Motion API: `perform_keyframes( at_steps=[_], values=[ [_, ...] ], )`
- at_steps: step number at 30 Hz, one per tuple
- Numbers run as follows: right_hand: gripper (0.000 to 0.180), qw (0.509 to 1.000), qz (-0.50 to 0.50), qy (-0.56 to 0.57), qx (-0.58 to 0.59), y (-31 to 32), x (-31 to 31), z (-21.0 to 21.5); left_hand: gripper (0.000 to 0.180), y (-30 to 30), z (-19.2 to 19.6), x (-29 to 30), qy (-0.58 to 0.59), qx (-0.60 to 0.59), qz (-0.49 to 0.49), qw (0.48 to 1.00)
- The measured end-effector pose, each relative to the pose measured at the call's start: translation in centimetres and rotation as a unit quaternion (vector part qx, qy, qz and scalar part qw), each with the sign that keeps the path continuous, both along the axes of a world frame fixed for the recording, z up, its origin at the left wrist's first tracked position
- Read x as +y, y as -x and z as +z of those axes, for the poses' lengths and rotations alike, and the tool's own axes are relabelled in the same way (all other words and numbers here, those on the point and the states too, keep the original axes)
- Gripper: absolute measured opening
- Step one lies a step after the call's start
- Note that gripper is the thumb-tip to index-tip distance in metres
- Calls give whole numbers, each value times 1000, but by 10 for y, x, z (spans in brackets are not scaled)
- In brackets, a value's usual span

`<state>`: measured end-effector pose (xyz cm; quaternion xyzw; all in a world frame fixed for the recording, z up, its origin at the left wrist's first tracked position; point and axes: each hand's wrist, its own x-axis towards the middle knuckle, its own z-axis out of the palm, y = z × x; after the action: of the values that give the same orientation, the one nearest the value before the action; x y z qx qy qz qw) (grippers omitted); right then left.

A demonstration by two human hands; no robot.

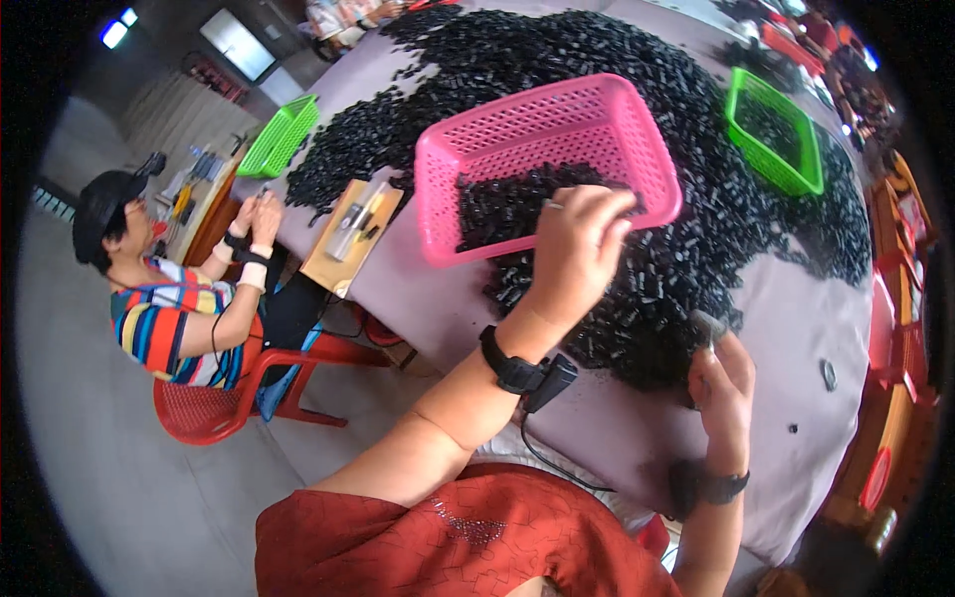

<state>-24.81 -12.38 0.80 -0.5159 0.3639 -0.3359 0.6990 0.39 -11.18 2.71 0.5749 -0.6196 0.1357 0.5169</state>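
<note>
A pink perforated plastic basket [652, 149], part filled with small black pieces [507, 204], stands tilted on a large heap of the same pieces [696, 239]. Over its near right side reaches my left hand [577, 244], fingers curled toward the thumb; whatever is at the fingertips is too small to name. At the near right edge of the heap, my right hand [726, 383] pinches a small greyish, shiny piece [708, 326] between thumb and fingers. Its exact kind does not show. Each wrist wears a black strap.
Green baskets stand at the far left [282, 136] and the right [811, 159]. A cardboard piece [320, 264] with a clear tube lies on the pale tablecloth [796, 328]. To the left, another person [189, 308] sits on a red chair [189, 413], hands together near the table.
</note>
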Motion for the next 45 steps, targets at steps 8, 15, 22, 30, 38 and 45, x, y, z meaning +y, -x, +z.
perform_keyframes(
  at_steps=[8, 15, 22, 30, 38, 45],
  values=[
    [38, 1000, -7, 24, 12, 3, 4, 3, 18, 13, -7, -3, -40, -24, -4, 999],
    [36, 999, 24, 28, -12, 3, -2, 4, 19, 21, 0, -1, 62, 30, -47, 996],
    [33, 999, 23, 26, -12, 7, -5, 1, 23, 41, -16, 3, -233, 60, -196, 951],
    [21, 999, 33, 30, -15, 6, -4, 1, 29, 35, -24, 1, -240, -75, -132, 959],
    [17, 998, 43, 42, -7, 8, -5, -4, 24, 36, -26, -2, -240, -76, -153, 956],
    [15, 999, 36, 22, -17, 7, -3, 0, 25, 40, -28, -2, -231, -93, -169, 954]
  ],
)
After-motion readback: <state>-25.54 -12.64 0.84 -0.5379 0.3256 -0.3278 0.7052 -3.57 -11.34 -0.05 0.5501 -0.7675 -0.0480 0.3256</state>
